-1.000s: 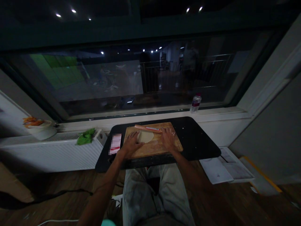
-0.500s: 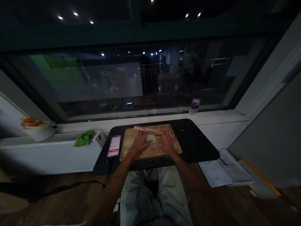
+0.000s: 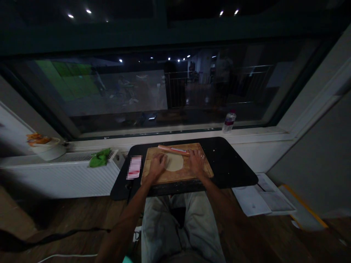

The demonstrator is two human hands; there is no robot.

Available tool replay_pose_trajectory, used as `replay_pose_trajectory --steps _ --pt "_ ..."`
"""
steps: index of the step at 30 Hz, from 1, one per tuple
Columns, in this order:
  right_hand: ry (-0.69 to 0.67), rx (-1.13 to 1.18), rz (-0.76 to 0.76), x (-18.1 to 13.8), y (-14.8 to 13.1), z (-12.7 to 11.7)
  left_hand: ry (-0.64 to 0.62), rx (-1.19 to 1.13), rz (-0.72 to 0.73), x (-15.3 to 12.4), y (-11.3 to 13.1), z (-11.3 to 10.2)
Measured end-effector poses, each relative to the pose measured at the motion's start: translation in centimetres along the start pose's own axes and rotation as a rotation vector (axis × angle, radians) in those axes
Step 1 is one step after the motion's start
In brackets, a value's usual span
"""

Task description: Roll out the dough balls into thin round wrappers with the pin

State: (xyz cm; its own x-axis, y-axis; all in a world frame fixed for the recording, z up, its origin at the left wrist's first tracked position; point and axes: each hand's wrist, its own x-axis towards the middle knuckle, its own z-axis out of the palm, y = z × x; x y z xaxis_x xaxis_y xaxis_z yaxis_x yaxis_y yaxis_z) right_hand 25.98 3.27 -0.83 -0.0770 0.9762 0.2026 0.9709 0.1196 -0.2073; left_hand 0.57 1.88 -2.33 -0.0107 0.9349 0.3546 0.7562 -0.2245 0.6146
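A flat, round sheet of dough (image 3: 175,163) lies on a wooden cutting board (image 3: 175,178). At its left edge is my left hand (image 3: 157,165), fingers curled together on the rim of the dough; the fingertips are small and dim. My right hand (image 3: 196,163) has its fingers over the right end of a rolling pin (image 3: 166,148). The pin lies aslant across the far side of the board, just beyond the dough, its left end free.
The board rests on a black table (image 3: 233,168). A pixelated pink-and-white item (image 3: 134,167) lies left of the board. A water bottle (image 3: 229,122) stands on the windowsill. On the radiator (image 3: 82,179) are a green cloth (image 3: 99,158) and a white bowl (image 3: 52,150).
My left hand has drawn left off the dough and its fingers have curled in, uncovering most of the round sheet. The right hand stays at the pin's end. The view has shifted slightly.
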Motion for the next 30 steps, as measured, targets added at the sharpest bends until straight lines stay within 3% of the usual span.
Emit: replay_pose_trajectory --steps 3,5,9,14,21,30 --pt "-0.004 0.001 -0.025 0.0 0.1 0.1 0.280 0.097 -0.101 -0.4 0.3 -1.1" --pt "0.005 -0.005 -0.049 0.0 0.2 0.3 0.330 0.146 -0.064 -0.2 0.5 -1.7" --pt "0.013 0.021 -0.099 0.1 0.3 0.7 0.169 0.238 0.097 1.0 0.5 -1.9" --pt "-0.025 0.090 -0.127 0.2 0.3 1.0 -0.007 0.308 0.053 1.2 -0.3 -0.7" --pt "-0.066 0.128 -0.165 1.1 0.0 0.5 -0.028 0.363 0.058 0.6 -1.4 -1.3" --pt "-0.093 0.062 -0.202 5.5 0.3 -0.3 -0.076 0.429 -0.080 2.2 -0.5 -1.5"
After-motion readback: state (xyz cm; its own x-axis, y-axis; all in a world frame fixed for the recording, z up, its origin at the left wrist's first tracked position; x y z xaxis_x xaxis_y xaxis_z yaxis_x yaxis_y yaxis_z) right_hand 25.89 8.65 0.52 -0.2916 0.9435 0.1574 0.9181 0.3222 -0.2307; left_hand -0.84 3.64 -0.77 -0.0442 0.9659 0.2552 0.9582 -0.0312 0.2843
